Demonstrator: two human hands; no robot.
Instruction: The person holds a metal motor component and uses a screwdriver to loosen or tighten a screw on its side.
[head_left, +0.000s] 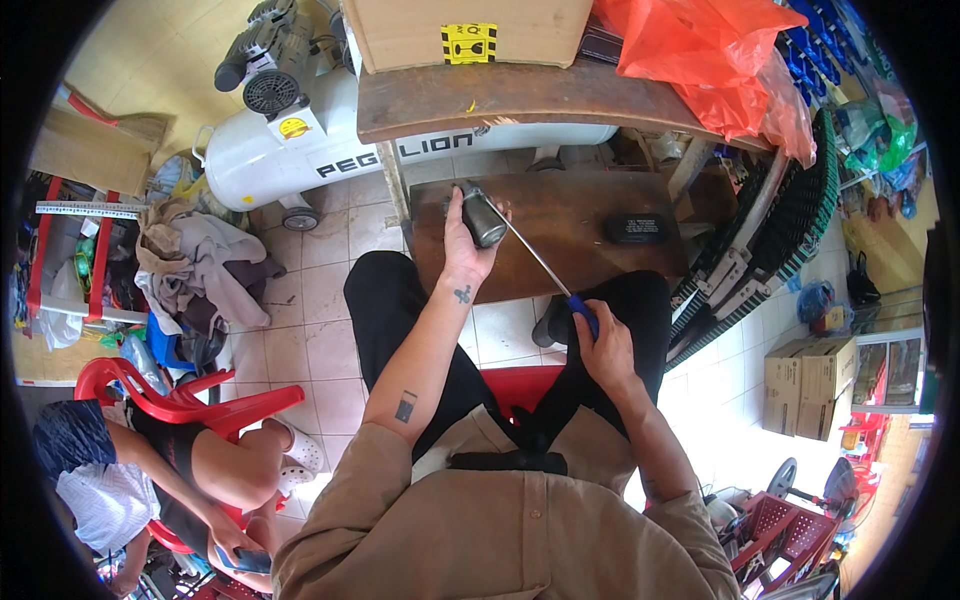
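Observation:
My left hand (pixel 467 250) grips a dark metal cylindrical part (pixel 485 222), with a smaller fitting at its upper end, over the low wooden shelf (pixel 440 280). My right hand (pixel 606 352) is closed on the blue handle of a long screwdriver (pixel 582 310). The steel shaft runs up and left to the top of the metal part; whether the tip touches it is hard to tell. A small black oblong object (pixel 635 227) lies on the shelf, right of the part.
A white compressor tank (pixel 260 175), cardboard box (pixel 390 35), red bag (pixel 690 50) and wooden top (pixel 420 105) are ahead. Black slatted panels (pixel 740 260) and cartons (pixel 800 390) stand right. Clothes (pixel 190 255) lie left; a seated person (pixel 230 465) holds a phone in a red chair (pixel 250 393).

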